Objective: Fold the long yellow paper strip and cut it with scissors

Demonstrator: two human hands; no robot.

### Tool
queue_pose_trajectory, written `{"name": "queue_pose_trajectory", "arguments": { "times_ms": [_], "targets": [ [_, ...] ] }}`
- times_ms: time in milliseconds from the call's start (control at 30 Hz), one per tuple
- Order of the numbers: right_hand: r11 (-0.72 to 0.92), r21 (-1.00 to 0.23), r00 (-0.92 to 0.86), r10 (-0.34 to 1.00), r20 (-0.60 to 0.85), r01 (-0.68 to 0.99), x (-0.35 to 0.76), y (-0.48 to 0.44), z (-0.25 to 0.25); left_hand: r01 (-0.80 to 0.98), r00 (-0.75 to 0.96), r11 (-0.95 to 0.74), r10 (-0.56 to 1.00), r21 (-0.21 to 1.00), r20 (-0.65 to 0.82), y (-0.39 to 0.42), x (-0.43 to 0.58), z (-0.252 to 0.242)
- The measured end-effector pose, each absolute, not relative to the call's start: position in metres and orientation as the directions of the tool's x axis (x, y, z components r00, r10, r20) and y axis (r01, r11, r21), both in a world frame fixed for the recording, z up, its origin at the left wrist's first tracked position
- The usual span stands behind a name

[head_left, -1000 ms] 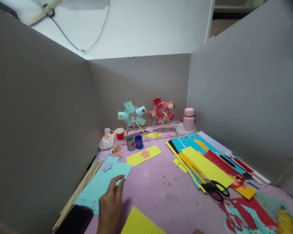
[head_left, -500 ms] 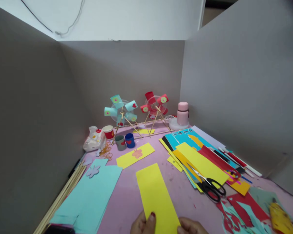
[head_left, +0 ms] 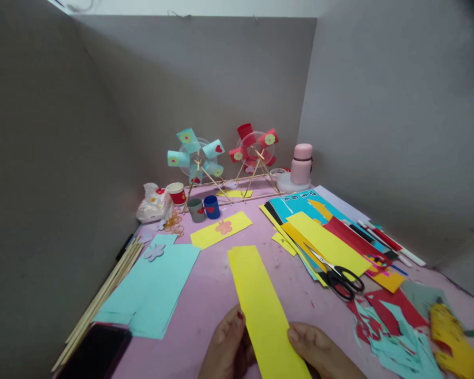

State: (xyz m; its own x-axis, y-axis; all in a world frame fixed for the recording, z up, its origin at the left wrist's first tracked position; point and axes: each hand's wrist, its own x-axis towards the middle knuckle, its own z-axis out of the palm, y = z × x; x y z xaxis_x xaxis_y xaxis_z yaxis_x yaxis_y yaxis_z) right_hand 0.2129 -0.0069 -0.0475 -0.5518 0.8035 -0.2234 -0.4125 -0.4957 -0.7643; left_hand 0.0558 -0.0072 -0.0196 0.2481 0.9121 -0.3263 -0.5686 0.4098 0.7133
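The fingers of the left hand [head_left: 226, 343] and the right hand [head_left: 321, 347] are clamped on opposite long edges of a bright yellow rectangular paper strip [head_left: 266, 310] between them, with pale turquoise paper sheets [head_left: 158, 287] to their left and black-handled metal scissors [head_left: 332, 271] ahead to their right.

Flat grey panels [head_left: 205, 73] enclose my pink tabletop [head_left: 207, 284] left, right and far; a white wall [head_left: 221, 7] shows above.
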Motion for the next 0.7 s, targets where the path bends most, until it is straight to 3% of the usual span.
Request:
{"name": "queue_pose_trajectory", "arguments": {
  "times_ms": [200, 367, 700],
  "targets": [
    [-0.501, -0.752, -0.515, 0.819, -0.252, -0.429, 0.210, -0.014, -0.042, -0.525, 0.241, 0.398, 0.917, 0.752, -0.317, -0.010, 0.053, -0.007],
    [-0.359, -0.857, -0.361, 0.906, -0.223, -0.370, 0.211, -0.017, -0.038, -0.409, 0.096, 0.269, 0.963, 0.872, -0.252, -0.008, 0.052, -0.003],
    [-0.245, -0.907, -0.352, 0.929, -0.118, -0.342, 0.210, -0.016, -0.038, -0.231, -0.040, 0.108, 0.992, 0.967, -0.120, -0.006, 0.044, -0.014]
  ]
}}
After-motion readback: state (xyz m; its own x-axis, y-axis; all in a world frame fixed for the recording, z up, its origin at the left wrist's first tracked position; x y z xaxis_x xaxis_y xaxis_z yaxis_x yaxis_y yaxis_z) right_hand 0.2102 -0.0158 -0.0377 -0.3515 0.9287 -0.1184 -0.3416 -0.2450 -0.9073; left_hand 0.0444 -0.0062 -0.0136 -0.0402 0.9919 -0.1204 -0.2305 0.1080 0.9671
